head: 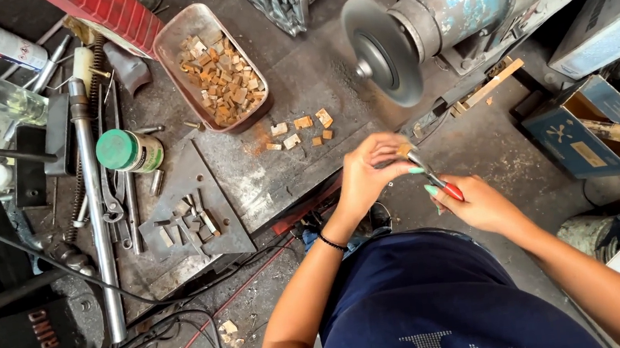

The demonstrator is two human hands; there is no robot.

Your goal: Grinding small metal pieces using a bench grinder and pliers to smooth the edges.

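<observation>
Both hands meet near the grinding wheel [383, 51]: right hand [482, 206] squeezing red-handled pliers [433, 176], left hand [368, 179] pinching the small block [404, 149], which might slip from either grip.

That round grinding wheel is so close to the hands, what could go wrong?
The wheel sits just above both hands; fingers might touch it. The small block is pinched only at the tip of the pliers, held by the right hand and steadied by the left hand, so it might slip out.

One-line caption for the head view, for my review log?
Left hand and right hand with red-handled pliers grip a small block below a grinding disc.
</observation>
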